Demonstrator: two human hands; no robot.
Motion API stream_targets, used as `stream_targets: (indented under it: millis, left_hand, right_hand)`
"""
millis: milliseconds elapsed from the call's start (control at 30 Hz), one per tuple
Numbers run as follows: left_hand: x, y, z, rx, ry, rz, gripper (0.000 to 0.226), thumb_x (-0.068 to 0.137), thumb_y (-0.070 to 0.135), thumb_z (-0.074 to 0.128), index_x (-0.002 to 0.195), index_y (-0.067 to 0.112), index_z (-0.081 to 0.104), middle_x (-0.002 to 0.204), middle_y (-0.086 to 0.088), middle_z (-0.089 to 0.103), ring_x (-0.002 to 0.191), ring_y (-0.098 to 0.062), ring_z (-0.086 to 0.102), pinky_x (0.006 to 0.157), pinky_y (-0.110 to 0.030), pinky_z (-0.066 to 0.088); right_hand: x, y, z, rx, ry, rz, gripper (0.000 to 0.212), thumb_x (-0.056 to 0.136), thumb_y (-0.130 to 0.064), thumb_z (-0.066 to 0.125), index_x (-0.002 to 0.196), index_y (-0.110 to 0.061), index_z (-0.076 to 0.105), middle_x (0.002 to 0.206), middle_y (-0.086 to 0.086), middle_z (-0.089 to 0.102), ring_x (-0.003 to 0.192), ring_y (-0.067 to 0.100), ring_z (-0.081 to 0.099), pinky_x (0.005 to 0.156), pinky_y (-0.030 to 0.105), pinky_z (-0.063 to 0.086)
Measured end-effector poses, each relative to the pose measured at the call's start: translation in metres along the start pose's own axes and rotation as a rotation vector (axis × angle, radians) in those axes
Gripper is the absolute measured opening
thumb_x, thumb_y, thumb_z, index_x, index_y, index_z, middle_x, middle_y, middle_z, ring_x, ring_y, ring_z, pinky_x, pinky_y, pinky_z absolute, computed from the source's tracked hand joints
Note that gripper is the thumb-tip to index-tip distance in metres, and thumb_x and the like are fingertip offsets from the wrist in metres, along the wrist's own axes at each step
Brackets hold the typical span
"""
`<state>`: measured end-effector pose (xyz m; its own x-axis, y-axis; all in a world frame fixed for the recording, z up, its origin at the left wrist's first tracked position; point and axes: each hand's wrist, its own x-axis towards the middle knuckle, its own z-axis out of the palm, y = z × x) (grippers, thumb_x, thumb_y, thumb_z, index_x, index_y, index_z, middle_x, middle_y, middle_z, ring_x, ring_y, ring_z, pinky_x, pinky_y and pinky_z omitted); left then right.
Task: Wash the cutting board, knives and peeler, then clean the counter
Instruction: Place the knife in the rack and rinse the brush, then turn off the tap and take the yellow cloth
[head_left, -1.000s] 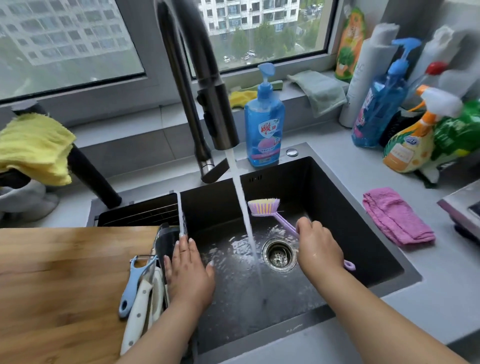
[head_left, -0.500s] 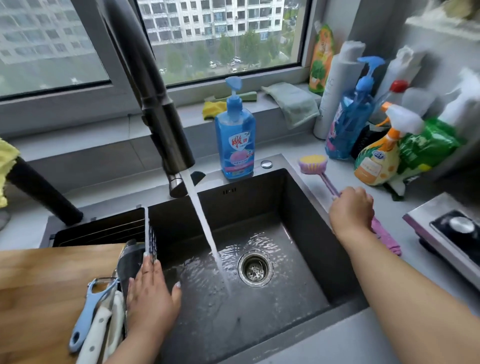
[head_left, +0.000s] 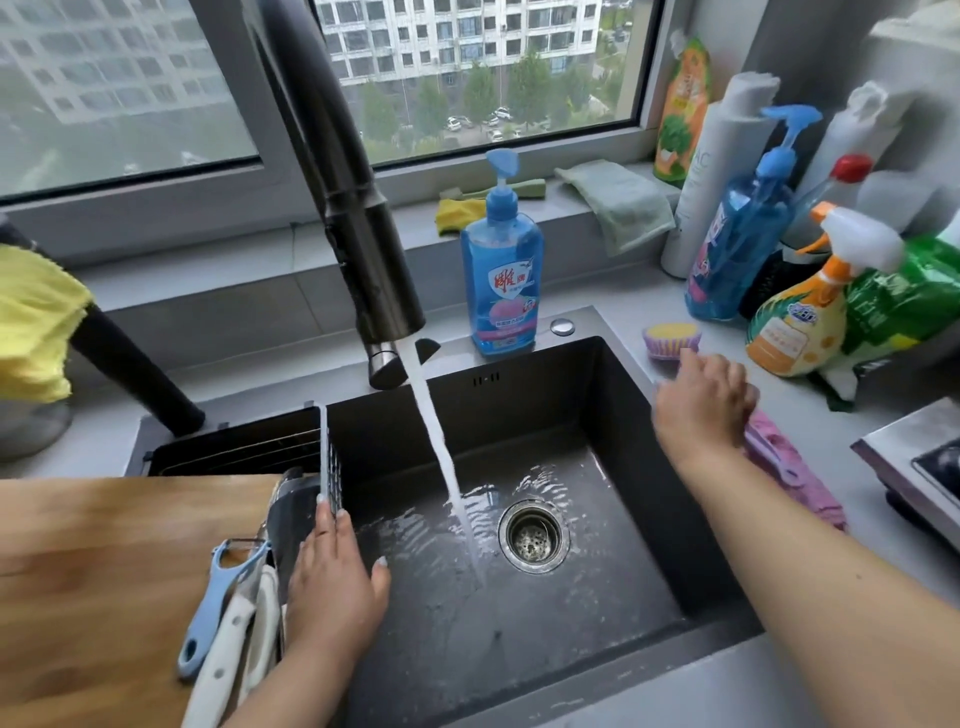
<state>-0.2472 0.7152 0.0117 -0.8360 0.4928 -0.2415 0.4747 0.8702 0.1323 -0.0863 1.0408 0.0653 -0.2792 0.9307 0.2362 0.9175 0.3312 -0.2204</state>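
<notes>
The wooden cutting board lies at the left beside the black sink. On its right edge rest a blue peeler and white-handled knives. My left hand rests flat on the sink's left rim, fingers straight, next to the knives. To the right of the sink, the pink dish brush lies on the counter. My right hand hovers over its handle with loosely spread fingers, slightly blurred. Water runs from the faucet into the sink.
A blue soap bottle stands behind the sink. Several spray and pump bottles crowd the right back corner. A pink cloth lies right of the sink, with a stove edge beyond it. A yellow cloth hangs far left.
My right hand lifted the brush out of the sink, carried it right and set it on the counter by the bottles. My left hand stayed on the rim.
</notes>
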Motion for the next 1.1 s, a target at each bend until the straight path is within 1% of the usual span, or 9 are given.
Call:
stream_targets:
  millis: [100,200,267,367,433,567,800,967,1100]
  left_hand:
    - [0.000,0.000,-0.001,-0.004,-0.008,0.000,0.074,0.098,0.046,0.036,0.154,0.011,0.002,0.160,-0.007,-0.020,0.148,-0.025,0.007,0.119,-0.035,0.015]
    - [0.000,0.000,-0.002,-0.007,-0.012,0.000,0.074,0.098,0.044,0.036,0.154,0.009,0.002,0.160,-0.007,-0.021,0.148,-0.025,0.007,0.119,-0.035,0.015]
    - [0.000,0.000,-0.002,-0.007,-0.015,0.002,0.074,0.098,0.043,0.037,0.154,0.009,0.002,0.160,-0.007,-0.021,0.148,-0.025,0.007,0.118,-0.035,0.014]
    - [-0.001,-0.001,-0.003,-0.011,-0.018,0.008,0.074,0.098,0.042,0.037,0.154,0.009,0.002,0.159,-0.008,-0.022,0.148,-0.026,0.007,0.118,-0.035,0.011]
    - [-0.001,-0.001,-0.003,-0.020,-0.022,0.012,0.073,0.098,0.041,0.037,0.154,0.009,0.001,0.159,-0.009,-0.022,0.148,-0.027,0.007,0.119,-0.035,0.011]
    - [-0.001,-0.003,-0.002,-0.031,-0.013,0.018,0.074,0.098,0.041,0.037,0.154,0.009,0.002,0.159,-0.009,-0.021,0.148,-0.027,0.008,0.119,-0.035,0.011]
    - [0.001,-0.004,0.001,-0.061,-0.014,0.021,0.074,0.098,0.040,0.037,0.154,0.009,0.000,0.159,-0.009,-0.022,0.148,-0.027,0.005,0.119,-0.035,0.008]
    - [0.002,-0.005,0.003,-0.052,-0.002,0.028,0.073,0.097,0.037,0.037,0.154,0.008,0.001,0.159,-0.010,-0.021,0.148,-0.027,0.006,0.119,-0.034,0.008]
    - [0.001,-0.005,0.001,-0.060,-0.001,0.039,0.072,0.098,0.036,0.037,0.154,0.008,0.000,0.159,-0.010,-0.021,0.148,-0.026,0.005,0.119,-0.034,0.009]
  right_hand:
    - [-0.022,-0.051,-0.002,0.206,-0.015,-0.323,0.041,0.090,-0.023,0.059,0.128,-0.007,0.054,0.124,0.015,0.057,0.116,0.034,0.048,0.097,0.043,0.036]
    - [-0.044,-0.096,0.000,0.208,-0.036,-0.687,0.055,0.090,-0.022,0.059,0.142,-0.008,0.044,0.144,0.012,0.047,0.133,0.030,0.042,0.109,0.042,0.032]
    - [-0.051,-0.118,0.003,0.116,-0.084,-0.875,0.065,0.096,-0.025,0.049,0.153,-0.013,0.021,0.160,0.006,0.020,0.148,0.023,0.018,0.118,0.037,0.015]
    - [-0.052,-0.141,0.011,-0.085,-0.177,-1.020,0.069,0.101,-0.030,0.033,0.148,-0.017,-0.015,0.161,-0.002,-0.011,0.148,0.015,-0.013,0.121,0.034,-0.005]
    - [-0.050,-0.148,0.016,-0.201,-0.189,-1.067,0.067,0.101,-0.031,0.029,0.142,-0.018,-0.023,0.158,-0.003,-0.019,0.146,0.015,-0.019,0.121,0.037,-0.006]
    - [-0.047,-0.153,0.021,-0.298,-0.181,-1.103,0.069,0.098,-0.026,0.025,0.147,-0.020,-0.024,0.150,-0.006,-0.032,0.136,0.014,-0.032,0.117,0.041,-0.014]
    - [-0.042,-0.154,0.026,-0.340,-0.119,-1.087,0.071,0.098,-0.024,0.024,0.141,-0.019,-0.033,0.141,-0.004,-0.048,0.133,0.020,-0.036,0.114,0.045,-0.017]
    - [-0.039,-0.160,0.026,-0.345,-0.138,-1.051,0.079,0.093,-0.019,0.031,0.147,-0.024,-0.027,0.148,-0.007,-0.042,0.145,0.023,-0.023,0.118,0.047,-0.011]
    - [-0.043,-0.162,0.023,-0.356,-0.179,-1.037,0.082,0.093,-0.023,0.035,0.149,-0.027,-0.025,0.149,-0.006,-0.040,0.145,0.025,-0.023,0.119,0.049,-0.008]
